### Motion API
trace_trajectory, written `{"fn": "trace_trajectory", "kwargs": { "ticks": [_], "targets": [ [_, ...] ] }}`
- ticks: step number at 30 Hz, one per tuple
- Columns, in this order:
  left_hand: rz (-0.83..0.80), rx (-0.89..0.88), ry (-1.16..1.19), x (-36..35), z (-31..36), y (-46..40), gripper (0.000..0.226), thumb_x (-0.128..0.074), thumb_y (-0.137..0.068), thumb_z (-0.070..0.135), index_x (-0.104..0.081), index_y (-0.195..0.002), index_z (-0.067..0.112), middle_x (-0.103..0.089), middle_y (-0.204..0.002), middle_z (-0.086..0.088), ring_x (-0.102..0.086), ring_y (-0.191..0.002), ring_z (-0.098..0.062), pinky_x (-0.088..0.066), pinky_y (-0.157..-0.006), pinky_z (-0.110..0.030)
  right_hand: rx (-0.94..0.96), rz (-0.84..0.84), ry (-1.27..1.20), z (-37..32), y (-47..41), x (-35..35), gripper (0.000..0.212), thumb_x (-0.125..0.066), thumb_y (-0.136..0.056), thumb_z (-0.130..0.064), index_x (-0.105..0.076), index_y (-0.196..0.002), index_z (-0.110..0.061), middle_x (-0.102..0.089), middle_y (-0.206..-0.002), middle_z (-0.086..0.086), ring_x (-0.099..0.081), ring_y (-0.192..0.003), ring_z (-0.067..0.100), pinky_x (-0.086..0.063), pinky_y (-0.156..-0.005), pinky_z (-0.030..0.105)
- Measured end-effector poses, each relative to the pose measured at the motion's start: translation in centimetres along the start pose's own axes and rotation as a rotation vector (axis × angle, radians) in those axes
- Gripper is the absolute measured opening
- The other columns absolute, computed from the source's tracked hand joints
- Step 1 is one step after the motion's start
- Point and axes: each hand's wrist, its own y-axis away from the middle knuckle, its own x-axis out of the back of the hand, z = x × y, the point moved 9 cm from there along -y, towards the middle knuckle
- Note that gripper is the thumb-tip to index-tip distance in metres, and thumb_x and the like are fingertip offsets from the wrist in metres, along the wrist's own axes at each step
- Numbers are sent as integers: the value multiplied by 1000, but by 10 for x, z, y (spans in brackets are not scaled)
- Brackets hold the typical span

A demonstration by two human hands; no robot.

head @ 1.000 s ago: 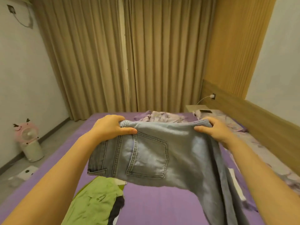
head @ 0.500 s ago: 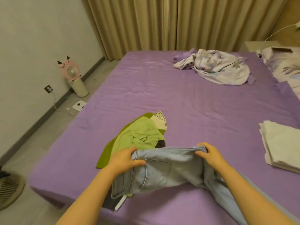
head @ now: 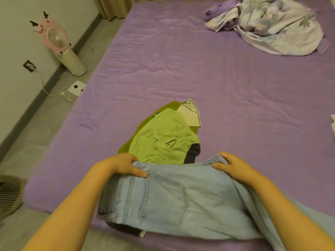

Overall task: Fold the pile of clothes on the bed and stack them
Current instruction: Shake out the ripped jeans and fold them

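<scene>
From the head camera, your left hand (head: 123, 164) and your right hand (head: 231, 165) each grip one end of the waistband of the light blue denim jeans (head: 174, 198), fingers curled over the edge. The jeans hang over the near edge of the purple bed (head: 199, 73) (back pocket facing you). Just behind them lies a crumpled green cloth (head: 163, 140). A flowery bundle of fabric (head: 272, 26) sits far off.
</scene>
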Motion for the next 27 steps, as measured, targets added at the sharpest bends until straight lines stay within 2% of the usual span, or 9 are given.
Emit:
{"fn": "trace_trajectory", "kwargs": {
  "ticks": [4, 7, 10, 13, 16, 20, 22, 25, 27],
  "targets": [
    [372, 88, -372, 4, 2, -56, 63, -54, -84, 61, -42, -137, 27, -47, -139, -4, -40, -131, -25, -31, -103, -41, -86, 52, 70, 11, -62, -30, 17, -65, -88, -16, -53, -94, -5, -56, -87, 10, -49, -83, 25, -29, -60, 32],
    [509, -118, -385, -40, 58, -82, 63, -47, -93, 47, -26, -149, 28, -20, -158, -7, -11, -147, -31, -7, -117, -54, -166, 120, 82, 35, -94, -47, 21, -62, -89, -9, -58, -104, 4, -61, -101, 22, -56, -93, 35, -37, -71, 36],
    [625, -371, -450, -87, 113, -90, 66, -70, -78, 51, -52, -137, 28, -43, -148, -8, -39, -136, -35, -33, -106, -61, -203, 202, 58, 47, -108, -45, 27, -64, -89, -13, -58, -111, 1, -63, -106, 21, -57, -95, 35, -43, -78, 39],
    [652, -418, -459, -107, 128, -105, 72, -69, -76, 58, -50, -138, 26, -43, -147, -8, -41, -134, -33, -27, -103, -61, -192, 219, 84, 57, -118, -37, 28, -66, -88, -25, -61, -109, -8, -65, -101, 12, -58, -92, 31, -45, -75, 38],
    [619, -448, -460, -114, 123, -125, 72, -53, -85, 63, -41, -144, 24, -34, -152, -10, -32, -139, -34, -23, -104, -60, -245, 297, 157, 67, -131, -18, 28, -65, -86, -41, -62, -88, -13, -61, -81, 6, -56, -80, 27, -42, -67, 36],
    [509, -404, -512, -121, 111, -151, 80, -44, -84, 72, -34, -147, 24, -28, -154, -11, -26, -142, -33, -18, -107, -58, -247, 462, 87, 72, -144, 3, 27, -59, -92, -34, -60, -77, -12, -64, -78, 8, -55, -74, 26, -38, -62, 32],
    [467, -357, -522, -120, 110, -157, 83, -40, -85, 73, -21, -151, 26, -14, -158, -12, -15, -144, -36, -9, -110, -60, -200, 461, -41, 76, -137, 3, 19, -57, -94, -26, -60, -82, -11, -64, -80, 5, -56, -76, 23, -36, -64, 29],
    [380, -297, -563, -128, 115, -160, 84, -25, -91, 70, 20, -147, 28, 30, -152, -11, 30, -138, -37, 21, -108, -64, -156, 442, -88, 98, -94, -1, 18, -59, -93, -22, -63, -102, -7, -62, -94, 4, -54, -83, 16, -38, -72, 23],
    [349, -214, -555, -127, 124, -156, 82, -29, -94, 60, 20, -148, 23, 31, -152, -13, 32, -137, -38, 22, -107, -63, -173, 445, -37, 126, -49, -9, 24, -61, -93, -23, -62, -111, -6, -61, -105, 8, -54, -91, 18, -41, -81, 26]
  ]
}}
